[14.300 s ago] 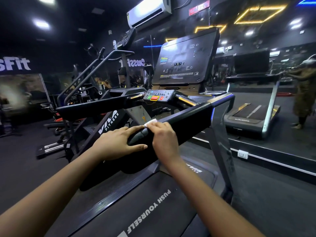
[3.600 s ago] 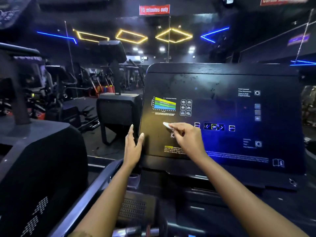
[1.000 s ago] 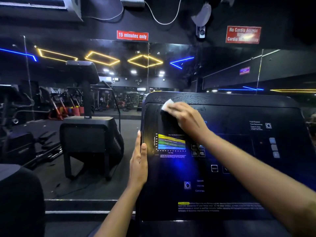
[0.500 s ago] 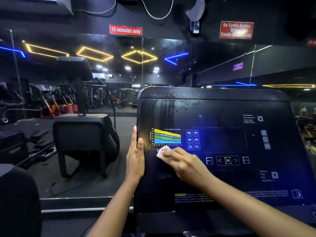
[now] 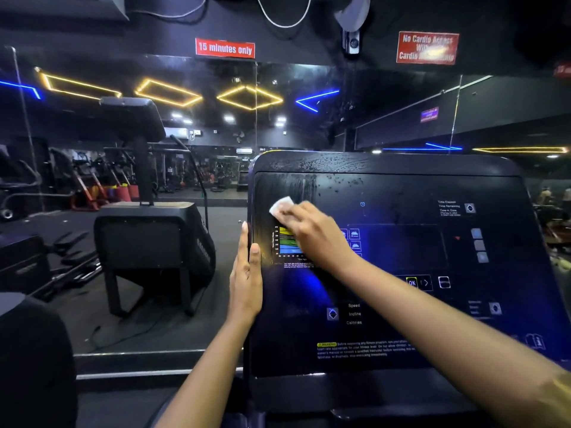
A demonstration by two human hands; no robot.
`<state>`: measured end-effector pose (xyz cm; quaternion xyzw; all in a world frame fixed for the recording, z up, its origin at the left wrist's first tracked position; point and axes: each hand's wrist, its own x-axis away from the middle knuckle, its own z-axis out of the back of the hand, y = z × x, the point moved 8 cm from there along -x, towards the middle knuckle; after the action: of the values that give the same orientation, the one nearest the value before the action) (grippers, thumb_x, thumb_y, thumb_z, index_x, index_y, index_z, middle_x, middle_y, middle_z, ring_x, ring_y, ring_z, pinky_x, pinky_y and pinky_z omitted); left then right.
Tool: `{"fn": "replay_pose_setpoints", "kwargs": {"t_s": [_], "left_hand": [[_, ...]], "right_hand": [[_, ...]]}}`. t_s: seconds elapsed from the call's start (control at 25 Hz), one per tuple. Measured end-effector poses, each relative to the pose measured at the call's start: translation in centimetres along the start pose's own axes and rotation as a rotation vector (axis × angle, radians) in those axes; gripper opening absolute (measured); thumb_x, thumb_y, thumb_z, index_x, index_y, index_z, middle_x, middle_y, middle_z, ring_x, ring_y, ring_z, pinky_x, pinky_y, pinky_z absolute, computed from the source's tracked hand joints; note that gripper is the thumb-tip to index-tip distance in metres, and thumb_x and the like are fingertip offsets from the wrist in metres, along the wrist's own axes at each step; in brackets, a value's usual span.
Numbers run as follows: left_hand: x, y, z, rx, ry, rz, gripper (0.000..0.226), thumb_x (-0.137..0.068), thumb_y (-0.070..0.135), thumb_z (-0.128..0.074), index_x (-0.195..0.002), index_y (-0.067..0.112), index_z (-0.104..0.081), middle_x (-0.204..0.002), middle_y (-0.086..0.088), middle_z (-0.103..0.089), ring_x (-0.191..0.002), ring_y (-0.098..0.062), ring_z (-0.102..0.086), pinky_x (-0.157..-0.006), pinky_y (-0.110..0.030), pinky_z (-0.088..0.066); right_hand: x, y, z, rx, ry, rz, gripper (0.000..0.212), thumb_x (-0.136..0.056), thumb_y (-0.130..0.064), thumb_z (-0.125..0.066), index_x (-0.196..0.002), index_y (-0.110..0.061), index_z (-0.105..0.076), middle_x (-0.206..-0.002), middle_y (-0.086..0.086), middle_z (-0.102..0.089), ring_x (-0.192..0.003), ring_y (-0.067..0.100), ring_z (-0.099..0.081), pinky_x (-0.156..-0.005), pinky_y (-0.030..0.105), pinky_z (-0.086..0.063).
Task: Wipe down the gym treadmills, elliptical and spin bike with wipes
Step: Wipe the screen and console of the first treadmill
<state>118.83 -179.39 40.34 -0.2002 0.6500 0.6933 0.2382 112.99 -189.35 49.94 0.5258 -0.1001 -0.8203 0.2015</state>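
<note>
White wipe [image 5: 281,206] pinched in your right hand [image 5: 313,234], pressed to the treadmill console [image 5: 392,211]; below-left of it, your left hand [image 5: 247,282] lies flat, fingers straight, on its edge.

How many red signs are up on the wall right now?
3. The 15 minutes only sign upper centre; the No Cardio Access sign to its right; a third red sign cut off at the right edge, unreadable. Others may be out of frame.
</note>
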Motion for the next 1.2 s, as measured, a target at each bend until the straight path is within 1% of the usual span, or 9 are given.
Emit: {"fn": "replay_pose_setpoints", "kwargs": {"t_s": [0.24, 0.4, 0.52, 0.6, 0.72, 0.8, 0.92, 1.04, 1.2], "left_hand": [[0.0, -0.2, 0.1, -0.019, -0.009, -0.002, 0.065, -0.082, 0.070, -0.019, -0.142, 0.049, -0.012, -0.153, 0.011, -0.028, -0.134, -0.008, -0.034, -0.108, -0.026, -0.026], [0.1, -0.2, 0.0, -0.009, -0.012, 0.017, 0.054, -0.086, 0.073, -0.021, -0.136, 0.057, -0.010, -0.152, 0.007, -0.032, -0.137, -0.016, -0.035, -0.113, -0.034, -0.026], [0.2, -0.2, 0.0, -0.016, -0.008, 0.028, 0.055, -0.085, 0.069, -0.021, -0.137, 0.055, -0.010, -0.152, 0.005, -0.033, -0.136, -0.017, -0.035, -0.107, -0.030, -0.027], [0.2, 0.2, 0.0, -0.002, -0.012, 0.022, 0.054, -0.086, 0.068, -0.022, -0.138, 0.054, -0.010, -0.152, 0.005, -0.032, -0.136, -0.013, -0.033, -0.105, -0.027, -0.026], [0.3, 0.5, 0.0, 0.013, -0.011, 0.015, 0.058, -0.090, 0.057, -0.023, -0.145, 0.043, -0.012, -0.153, 0.007, -0.027, -0.126, 0.001, -0.023, -0.100, -0.020, -0.020], [0.4, 0.5, 0.0, 0.008, -0.014, 0.008, 0.061, -0.092, 0.064, -0.023, -0.147, 0.041, -0.013, -0.153, 0.008, -0.027, -0.127, 0.000, -0.023, -0.100, -0.020, -0.020], [0.4, 0.3, 0.1, -0.007, -0.012, 0.000, 0.086, -0.070, 0.085, -0.015, -0.146, 0.045, -0.012, -0.152, 0.008, -0.029, -0.128, -0.002, -0.026, -0.103, -0.024, -0.022], [0.2, 0.0, 0.0, -0.009, -0.010, 0.011, 0.082, -0.068, 0.080, -0.015, -0.144, 0.048, -0.012, -0.151, 0.003, -0.034, -0.135, -0.017, -0.035, -0.108, -0.033, -0.027], [0.1, -0.4, 0.0, -0.015, -0.006, 0.022, 0.081, -0.069, 0.079, -0.016, -0.144, 0.048, -0.013, -0.152, 0.002, -0.034, -0.136, -0.022, -0.036, -0.110, -0.039, -0.027]], "right_hand": [[7.8, -3.9, 1.5, -0.015, -0.083, 0.280, 0.035, -0.083, -0.008, -0.047, -0.111, -0.010, -0.067, -0.108, 0.004, -0.066, -0.090, 0.017, -0.050, -0.040, 0.024, -0.049], [0.6, 4.8, 4.3, -0.012, 0.054, 0.076, 0.032, -0.078, 0.003, -0.058, -0.107, -0.008, -0.068, -0.106, 0.010, -0.065, -0.086, 0.029, -0.063, -0.052, 0.036, -0.056], [-2.9, 7.1, 3.1, 0.117, -0.057, 0.167, 0.040, -0.080, -0.002, -0.040, -0.111, -0.005, -0.065, -0.107, 0.013, -0.065, -0.085, 0.030, -0.064, -0.051, 0.041, -0.056], [-2.4, 7.9, 3.0, 0.175, -0.078, 0.212, 0.045, -0.077, -0.004, -0.036, -0.110, -0.005, -0.065, -0.106, 0.011, -0.066, -0.083, 0.028, -0.065, -0.046, 0.035, -0.055], [0.9, 10.4, 4.2, 0.159, -0.003, -0.008, 0.045, -0.077, -0.001, -0.035, -0.112, -0.006, -0.064, -0.104, 0.009, -0.065, -0.080, 0.028, -0.057, -0.047, 0.038, -0.055], [4.5, 10.1, 4.5, 0.159, 0.035, -0.145, 0.040, -0.083, -0.001, -0.036, -0.112, -0.005, -0.063, -0.100, 0.009, -0.064, -0.071, 0.029, -0.054, -0.042, 0.038, -0.052], [9.8, 5.4, 4.2, 0.124, 0.046, -0.175, 0.036, -0.085, -0.002, -0.039, -0.110, -0.007, -0.064, -0.097, 0.005, -0.059, -0.067, 0.026, -0.053, -0.038, 0.032, -0.048], [14.8, 0.6, 3.5, 0.054, -0.030, -0.105, 0.038, -0.083, -0.005, -0.041, -0.115, -0.010, -0.062, -0.108, -0.001, -0.053, -0.076, 0.018, -0.051, -0.041, 0.027, -0.049], [13.0, 1.1, 5.2, -0.054, -0.005, -0.036, 0.037, -0.080, -0.005, -0.045, -0.108, -0.010, -0.068, -0.109, 0.003, -0.065, -0.089, 0.021, -0.060, -0.054, 0.030, -0.056]]}}
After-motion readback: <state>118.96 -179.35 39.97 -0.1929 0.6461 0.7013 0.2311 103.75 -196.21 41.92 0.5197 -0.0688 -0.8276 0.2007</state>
